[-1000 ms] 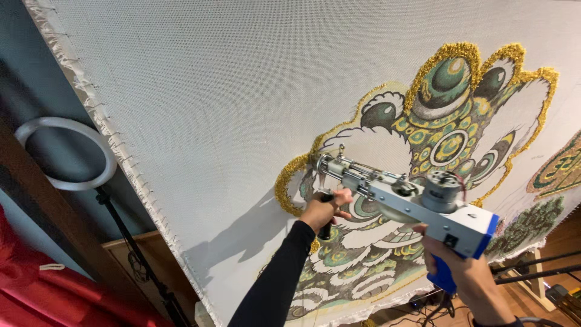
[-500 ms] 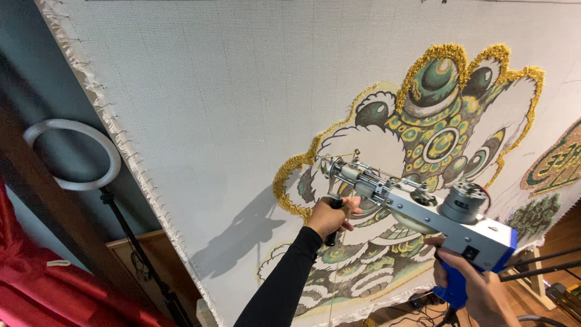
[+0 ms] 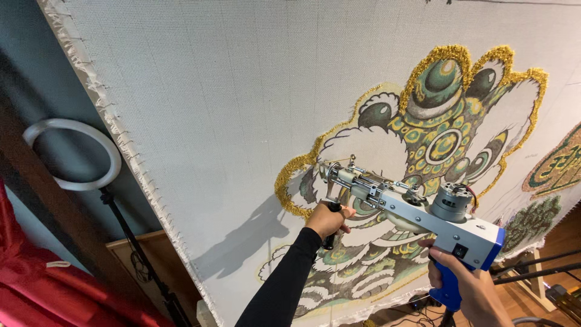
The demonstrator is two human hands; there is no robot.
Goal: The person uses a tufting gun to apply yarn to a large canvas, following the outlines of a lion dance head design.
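Gripping black front handle, my left hand (image 3: 327, 219) fully closed; my right hand (image 3: 469, 289) wrapped around blue rear grip. Between them tufting gun (image 3: 417, 212): boxy white body, metal motor cylinder, needle tip at woven grey cloth (image 3: 230, 109). Fuzzy gold-edged lion design (image 3: 448, 133) there. Ring light (image 3: 72, 154) far left.

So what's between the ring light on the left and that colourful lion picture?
In the head view, only bare grey cloth and its frayed edge lie between the ring light and the lion picture.
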